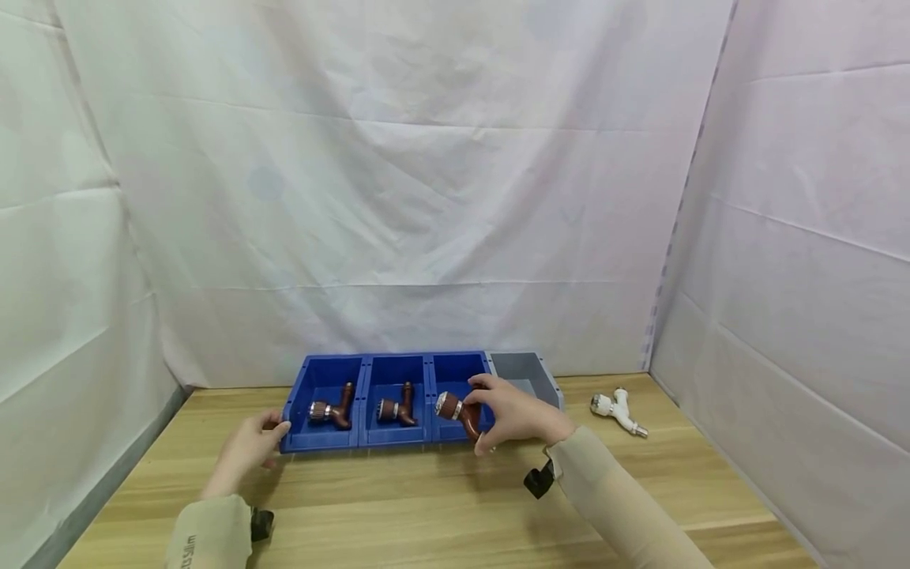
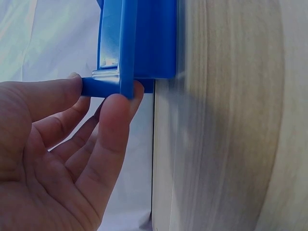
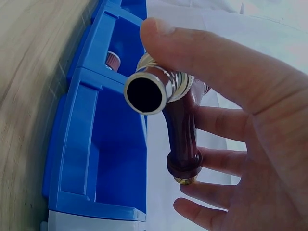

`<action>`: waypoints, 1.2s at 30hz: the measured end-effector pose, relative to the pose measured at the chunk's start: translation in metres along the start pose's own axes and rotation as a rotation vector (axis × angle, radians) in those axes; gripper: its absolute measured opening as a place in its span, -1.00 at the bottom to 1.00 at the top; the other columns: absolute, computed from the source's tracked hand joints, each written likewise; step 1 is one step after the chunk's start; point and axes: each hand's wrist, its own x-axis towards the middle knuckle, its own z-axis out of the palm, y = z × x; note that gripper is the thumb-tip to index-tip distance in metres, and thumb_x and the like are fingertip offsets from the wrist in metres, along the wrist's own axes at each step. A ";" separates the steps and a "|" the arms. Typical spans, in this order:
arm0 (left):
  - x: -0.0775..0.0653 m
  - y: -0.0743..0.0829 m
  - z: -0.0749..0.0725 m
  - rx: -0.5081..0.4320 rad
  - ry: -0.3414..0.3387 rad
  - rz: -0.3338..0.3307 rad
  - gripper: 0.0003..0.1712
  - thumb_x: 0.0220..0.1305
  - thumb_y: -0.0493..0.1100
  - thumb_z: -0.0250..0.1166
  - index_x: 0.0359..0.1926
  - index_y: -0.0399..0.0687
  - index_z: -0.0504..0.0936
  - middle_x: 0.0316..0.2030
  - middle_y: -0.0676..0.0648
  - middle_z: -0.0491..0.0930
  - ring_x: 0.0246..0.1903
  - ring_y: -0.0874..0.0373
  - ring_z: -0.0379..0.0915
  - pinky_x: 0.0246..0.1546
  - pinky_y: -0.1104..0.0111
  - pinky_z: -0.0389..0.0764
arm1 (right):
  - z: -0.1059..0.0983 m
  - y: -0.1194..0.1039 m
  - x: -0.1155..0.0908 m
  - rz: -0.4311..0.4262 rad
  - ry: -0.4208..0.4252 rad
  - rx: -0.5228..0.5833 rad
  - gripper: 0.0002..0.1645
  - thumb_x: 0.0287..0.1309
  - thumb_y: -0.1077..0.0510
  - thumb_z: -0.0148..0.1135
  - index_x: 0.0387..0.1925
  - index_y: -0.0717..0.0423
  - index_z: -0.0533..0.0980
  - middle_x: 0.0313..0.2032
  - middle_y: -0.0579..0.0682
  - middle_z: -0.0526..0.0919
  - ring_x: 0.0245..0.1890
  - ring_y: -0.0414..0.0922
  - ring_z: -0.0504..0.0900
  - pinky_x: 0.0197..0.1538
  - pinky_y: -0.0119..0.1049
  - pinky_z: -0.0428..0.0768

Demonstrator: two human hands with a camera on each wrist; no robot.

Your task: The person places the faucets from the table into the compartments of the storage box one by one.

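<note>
My right hand point(image 1: 522, 412) holds a brown tap point(image 1: 469, 416) with a silver collar above the front of the third blue bin point(image 1: 458, 365). In the right wrist view, the tap's round silver opening point(image 3: 145, 95) faces the camera, and its brass thread points down near the fingers. With thumb and fingers, my left hand point(image 1: 249, 442) pinches the rim at the outer corner of the leftmost blue bin point(image 1: 320, 442). One brown tap point(image 1: 340, 411) lies in that bin; another brown tap point(image 1: 400, 407) lies in the second blue bin point(image 1: 394, 436).
A grey bin point(image 1: 529, 367) closes the row on the right, partly behind my right hand. Farther right, a white tap point(image 1: 620, 411) lies on the wooden table point(image 1: 398, 506). White cloth point(image 1: 426, 197) hangs behind and at both sides.
</note>
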 end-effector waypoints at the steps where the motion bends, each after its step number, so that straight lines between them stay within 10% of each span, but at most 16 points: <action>1: 0.000 0.000 0.000 0.001 0.002 0.004 -0.72 0.40 -0.22 0.11 -0.04 -0.42 0.46 -0.30 -0.27 0.57 -0.51 0.01 0.55 -0.57 0.23 0.61 | 0.000 0.000 0.001 0.003 0.001 0.002 -0.17 -0.20 -0.15 0.58 0.17 -0.04 0.51 0.42 0.05 0.14 0.35 0.09 0.22 0.17 0.00 0.45; 36: -0.001 0.001 0.001 0.007 0.009 -0.014 -0.70 0.41 -0.23 0.11 0.00 -0.42 0.45 -0.31 -0.23 0.56 -0.51 0.01 0.54 -0.56 0.21 0.62 | -0.001 0.005 0.004 0.045 0.006 0.017 -0.16 -0.17 -0.10 0.57 0.20 -0.01 0.49 0.43 0.05 0.11 0.38 0.13 0.15 0.15 0.03 0.46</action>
